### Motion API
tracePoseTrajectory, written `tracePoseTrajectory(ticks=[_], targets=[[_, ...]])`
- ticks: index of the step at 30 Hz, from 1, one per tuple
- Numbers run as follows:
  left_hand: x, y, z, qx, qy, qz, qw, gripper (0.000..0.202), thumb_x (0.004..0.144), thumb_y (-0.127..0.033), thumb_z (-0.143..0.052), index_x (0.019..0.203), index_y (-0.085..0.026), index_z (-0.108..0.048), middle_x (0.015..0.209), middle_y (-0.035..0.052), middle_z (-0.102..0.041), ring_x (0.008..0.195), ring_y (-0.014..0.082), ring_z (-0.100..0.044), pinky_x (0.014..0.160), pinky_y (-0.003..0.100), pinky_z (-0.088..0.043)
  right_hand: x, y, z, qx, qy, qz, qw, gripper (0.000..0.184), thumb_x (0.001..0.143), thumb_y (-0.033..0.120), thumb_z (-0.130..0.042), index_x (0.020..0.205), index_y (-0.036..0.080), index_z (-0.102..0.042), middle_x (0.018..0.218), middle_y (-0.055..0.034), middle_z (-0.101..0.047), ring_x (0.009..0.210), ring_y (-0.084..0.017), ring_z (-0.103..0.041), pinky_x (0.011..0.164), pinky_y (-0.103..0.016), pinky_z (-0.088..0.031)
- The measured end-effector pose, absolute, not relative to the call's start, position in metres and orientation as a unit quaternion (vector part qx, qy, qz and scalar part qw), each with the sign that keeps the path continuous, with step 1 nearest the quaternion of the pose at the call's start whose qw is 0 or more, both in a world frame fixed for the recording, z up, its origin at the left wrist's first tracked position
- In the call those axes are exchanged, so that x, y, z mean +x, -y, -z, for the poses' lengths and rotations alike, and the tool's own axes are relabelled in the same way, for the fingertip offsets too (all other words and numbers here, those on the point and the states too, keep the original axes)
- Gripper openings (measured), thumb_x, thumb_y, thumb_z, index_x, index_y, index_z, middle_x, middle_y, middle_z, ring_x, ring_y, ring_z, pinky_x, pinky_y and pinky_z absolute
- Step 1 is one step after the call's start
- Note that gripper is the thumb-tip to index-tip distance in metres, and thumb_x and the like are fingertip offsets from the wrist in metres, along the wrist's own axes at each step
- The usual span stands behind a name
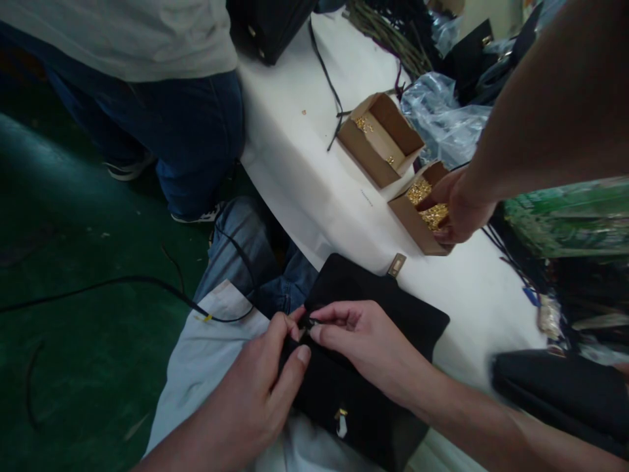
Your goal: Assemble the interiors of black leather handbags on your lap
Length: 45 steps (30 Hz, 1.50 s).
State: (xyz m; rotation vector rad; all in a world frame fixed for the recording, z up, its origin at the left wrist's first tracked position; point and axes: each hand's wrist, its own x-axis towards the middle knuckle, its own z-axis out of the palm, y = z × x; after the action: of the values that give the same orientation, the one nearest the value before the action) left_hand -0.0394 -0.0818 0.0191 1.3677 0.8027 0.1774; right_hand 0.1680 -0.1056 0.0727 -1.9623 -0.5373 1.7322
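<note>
A black handbag (358,419) lies across my lap, its flap (373,295) folded back toward the table. On the flap's edge is a metal clasp plate (396,265), and a gold-coloured turn lock (341,423) sits on the bag's front. My left hand (265,377) is closed on the bag's side edge, thumb on the black surface. Close against it, my right hand (361,337) pinches at the same edge. A small shiny metal piece (303,333) shows between the fingertips; what exactly the right fingers hold is too small to make out.
A co-worker's hand (464,203) reaches into a cardboard box (413,226) of gold-coloured hardware. Beside it stands another cardboard box (363,154) on the white table (314,190). Another person stands at left. A black strap (128,280) trails over my lap; a black bag (555,393) lies right.
</note>
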Motion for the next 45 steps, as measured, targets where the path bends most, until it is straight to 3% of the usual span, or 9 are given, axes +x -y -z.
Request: tracePoseTrajectory(ticks=[7,14,22,29,34,39,41,43,45], targets=[[-0.033,0.092,-0.016,0.682,-0.373,-0.109,0.619,0.02,0.116,-0.037,-0.04,0.132,-0.027,-0.048,0.152,0.0187,-0.065,0.141,0.0335,-0.066,0.112,0.054,-0.055,0.158,0.112,-0.067,-0.752,0.271,-0.537,0.27,0.021,0.082,0.029,-0.079,0.101,0.02,-0.078,0.095,-0.0029,-0.082,0.088,-0.019,-0.077,0.08,-0.03,-0.061],[-0.029,0.075,-0.014,0.612,-0.36,-0.105,0.696,0.019,0.119,-0.041,-0.038,0.117,-0.027,-0.049,0.144,0.0151,-0.069,0.123,0.0267,-0.072,0.102,0.042,-0.058,0.178,0.095,-0.064,-0.707,0.356,-0.567,0.227,0.017,0.086,0.02,-0.076,0.102,0.021,-0.08,0.098,-0.0026,-0.085,0.09,-0.019,-0.079,0.082,-0.03,-0.062],[-0.044,0.081,0.014,0.593,-0.306,-0.113,0.736,0.011,0.119,-0.034,-0.041,0.114,-0.027,-0.048,0.159,0.0203,-0.063,0.16,0.0317,-0.052,0.116,0.046,-0.052,0.195,0.086,-0.066,-0.648,0.377,-0.63,0.202,0.013,0.085,0.018,-0.079,0.098,0.021,-0.078,0.091,-0.0009,-0.084,0.081,-0.016,-0.077,0.074,-0.026,-0.058],[-0.048,0.082,0.04,0.616,-0.27,-0.164,0.722,0.007,0.114,-0.023,-0.052,0.108,-0.025,-0.054,0.149,0.0167,-0.072,0.156,0.0273,-0.059,0.115,0.038,-0.054,0.186,0.089,-0.067,-0.639,0.362,-0.65,0.192,0.016,0.086,0.02,-0.08,0.102,0.021,-0.084,0.095,-0.0016,-0.085,0.085,-0.018,-0.08,0.079,-0.028,-0.062],[-0.051,0.079,0.043,0.656,-0.23,-0.178,0.697,0.013,0.114,-0.021,-0.051,0.108,-0.024,-0.062,0.154,0.0163,-0.07,0.159,0.027,-0.055,0.125,0.041,-0.05,0.177,0.092,-0.064,-0.67,0.366,-0.617,0.191,0.016,0.082,0.018,-0.081,0.098,0.021,-0.085,0.091,-0.0007,-0.085,0.082,-0.019,-0.081,0.076,-0.028,-0.064],[-0.051,0.073,0.029,0.623,-0.269,-0.171,0.714,0.031,0.118,-0.036,-0.046,0.095,-0.023,-0.063,0.116,0.012,-0.081,0.149,0.031,-0.064,0.121,0.044,-0.053,0.169,0.093,-0.061,-0.693,0.41,-0.561,0.192,0.016,0.085,0.017,-0.076,0.097,0.022,-0.087,0.09,0.0002,-0.086,0.082,-0.019,-0.08,0.075,-0.027,-0.062],[-0.047,0.071,0.016,0.589,-0.327,-0.162,0.721,0.042,0.119,-0.043,-0.043,0.087,-0.023,-0.063,0.111,0.0109,-0.081,0.142,0.0322,-0.068,0.119,0.046,-0.055,0.168,0.091,-0.06,-0.696,0.421,-0.55,0.188,0.016,0.085,0.017,-0.076,0.095,0.023,-0.086,0.088,0.0007,-0.085,0.08,-0.019,-0.079,0.074,-0.027,-0.061],[-0.042,0.072,0.003,0.572,-0.39,-0.165,0.703,0.044,0.116,-0.044,-0.049,0.082,-0.022,-0.068,0.123,0.0115,-0.08,0.144,0.033,-0.067,0.121,0.049,-0.054,0.167,0.089,-0.061,-0.696,0.428,-0.546,0.183,0.015,0.084,0.016,-0.075,0.094,0.022,-0.085,0.086,0.0011,-0.084,0.078,-0.018,-0.077,0.071,-0.027,-0.059],[-0.037,0.077,-0.007,0.554,-0.454,-0.193,0.67,0.03,0.11,-0.039,-0.059,0.089,-0.023,-0.072,0.137,0.0121,-0.076,0.144,0.0328,-0.066,0.119,0.05,-0.057,0.167,0.089,-0.063,-0.694,0.436,-0.546,0.173,0.016,0.084,0.016,-0.074,0.094,0.023,-0.085,0.086,0.0013,-0.083,0.077,-0.018,-0.076,0.07,-0.027,-0.057]])
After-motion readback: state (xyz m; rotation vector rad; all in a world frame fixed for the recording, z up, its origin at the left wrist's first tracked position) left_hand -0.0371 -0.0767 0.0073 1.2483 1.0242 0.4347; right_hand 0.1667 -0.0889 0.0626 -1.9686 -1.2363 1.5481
